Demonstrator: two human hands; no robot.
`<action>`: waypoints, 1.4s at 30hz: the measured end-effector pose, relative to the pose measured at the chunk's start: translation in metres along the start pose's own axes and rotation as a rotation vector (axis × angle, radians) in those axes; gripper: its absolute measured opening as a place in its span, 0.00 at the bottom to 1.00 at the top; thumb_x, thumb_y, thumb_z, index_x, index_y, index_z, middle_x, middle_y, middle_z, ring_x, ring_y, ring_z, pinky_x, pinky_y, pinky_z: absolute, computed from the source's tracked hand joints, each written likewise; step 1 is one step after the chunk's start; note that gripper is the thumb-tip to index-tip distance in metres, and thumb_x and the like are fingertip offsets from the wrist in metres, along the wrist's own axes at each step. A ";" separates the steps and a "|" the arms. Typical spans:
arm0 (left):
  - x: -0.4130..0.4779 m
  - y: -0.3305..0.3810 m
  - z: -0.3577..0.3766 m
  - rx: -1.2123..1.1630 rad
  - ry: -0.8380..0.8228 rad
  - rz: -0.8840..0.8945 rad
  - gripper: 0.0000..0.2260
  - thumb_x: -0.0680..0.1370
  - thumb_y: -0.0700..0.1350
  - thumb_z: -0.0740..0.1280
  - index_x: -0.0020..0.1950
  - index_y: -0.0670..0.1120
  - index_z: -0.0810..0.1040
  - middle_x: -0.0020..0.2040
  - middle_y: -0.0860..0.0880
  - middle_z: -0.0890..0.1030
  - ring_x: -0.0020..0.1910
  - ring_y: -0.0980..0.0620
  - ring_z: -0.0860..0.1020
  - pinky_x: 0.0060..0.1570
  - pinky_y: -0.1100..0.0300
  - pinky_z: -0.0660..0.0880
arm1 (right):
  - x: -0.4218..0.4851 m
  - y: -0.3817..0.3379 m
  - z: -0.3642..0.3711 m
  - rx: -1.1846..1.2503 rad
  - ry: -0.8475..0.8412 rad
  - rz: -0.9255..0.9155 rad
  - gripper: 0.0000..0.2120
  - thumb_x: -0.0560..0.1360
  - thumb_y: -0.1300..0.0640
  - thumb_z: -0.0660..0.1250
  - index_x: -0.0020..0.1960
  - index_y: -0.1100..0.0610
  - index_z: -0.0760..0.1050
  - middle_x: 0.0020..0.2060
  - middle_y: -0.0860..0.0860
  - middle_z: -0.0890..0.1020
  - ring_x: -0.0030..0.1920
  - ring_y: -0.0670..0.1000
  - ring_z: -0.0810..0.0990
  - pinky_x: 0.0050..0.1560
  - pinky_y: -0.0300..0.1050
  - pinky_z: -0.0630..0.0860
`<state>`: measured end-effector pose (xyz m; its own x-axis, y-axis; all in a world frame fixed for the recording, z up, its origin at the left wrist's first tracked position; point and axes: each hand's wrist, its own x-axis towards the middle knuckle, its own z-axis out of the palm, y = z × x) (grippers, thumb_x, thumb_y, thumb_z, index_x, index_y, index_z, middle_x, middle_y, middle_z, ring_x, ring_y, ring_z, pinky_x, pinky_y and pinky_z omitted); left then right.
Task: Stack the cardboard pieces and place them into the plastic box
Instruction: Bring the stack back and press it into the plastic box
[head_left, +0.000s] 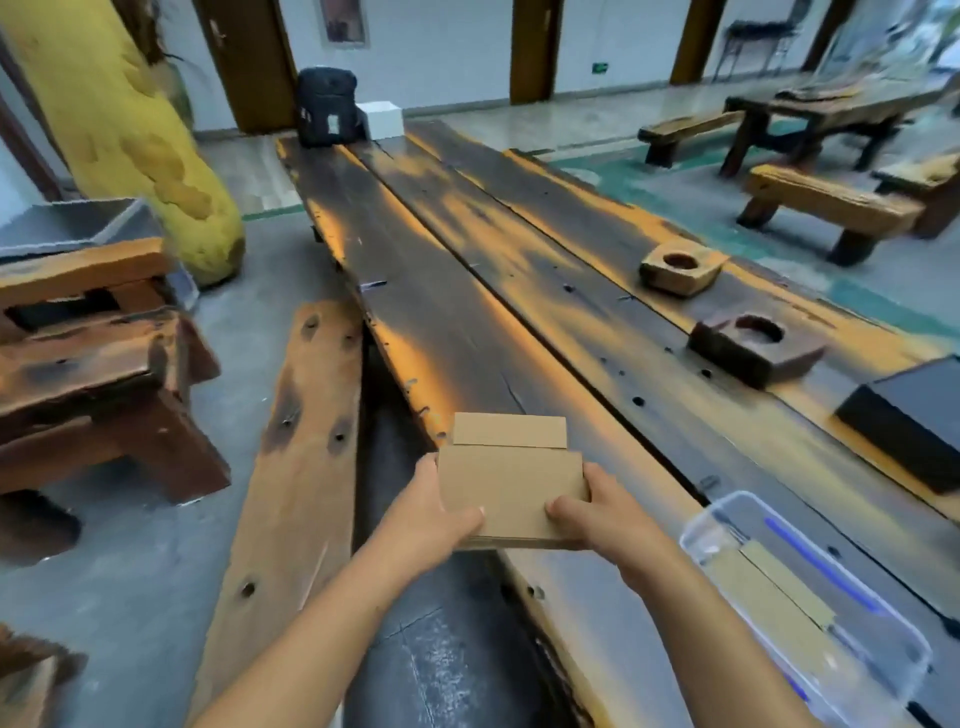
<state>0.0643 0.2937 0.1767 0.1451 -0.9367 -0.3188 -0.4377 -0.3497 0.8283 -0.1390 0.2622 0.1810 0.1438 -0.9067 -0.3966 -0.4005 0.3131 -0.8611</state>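
Note:
A stack of brown cardboard pieces (511, 486) sits at the near left edge of the long dark wooden table (519, 322). My left hand (434, 512) grips its left side and my right hand (597, 512) grips its right side, thumbs on top. A narrower cardboard piece (509, 430) lies just beyond the stack, partly under it. The clear plastic box (696, 535) stands at the lower right on the table. Cardboard pieces (774, 597) lie flat inside the box.
Two wooden blocks with round holes (680, 270) (756, 345) and a black box (906, 415) stand on the table's right side. A wooden bench plank (296, 467) runs along the left. A black backpack (327, 106) and a white box (382, 119) sit at the far end.

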 end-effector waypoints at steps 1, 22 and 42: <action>0.013 0.015 0.024 0.040 -0.075 0.029 0.29 0.63 0.52 0.70 0.63 0.55 0.66 0.52 0.54 0.80 0.47 0.49 0.79 0.44 0.54 0.76 | -0.004 0.015 -0.024 0.037 0.066 0.038 0.15 0.75 0.60 0.66 0.61 0.55 0.71 0.54 0.53 0.79 0.56 0.55 0.79 0.61 0.60 0.77; 0.144 0.104 0.266 0.387 -0.904 0.295 0.26 0.74 0.39 0.68 0.68 0.51 0.61 0.45 0.58 0.75 0.42 0.58 0.75 0.36 0.71 0.71 | -0.019 0.145 -0.146 0.261 0.754 0.666 0.12 0.71 0.57 0.66 0.55 0.58 0.75 0.48 0.57 0.82 0.51 0.59 0.81 0.55 0.59 0.80; 0.140 0.111 0.349 0.534 -0.915 0.226 0.31 0.73 0.40 0.73 0.73 0.48 0.63 0.62 0.45 0.78 0.58 0.44 0.79 0.61 0.48 0.78 | -0.012 0.212 -0.192 0.150 0.749 0.672 0.22 0.74 0.57 0.66 0.68 0.49 0.68 0.53 0.52 0.81 0.52 0.54 0.80 0.52 0.48 0.77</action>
<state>-0.2739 0.1301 0.0628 -0.6075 -0.5314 -0.5904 -0.7335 0.0901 0.6737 -0.3989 0.2852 0.0642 -0.6934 -0.4583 -0.5560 -0.0652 0.8084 -0.5851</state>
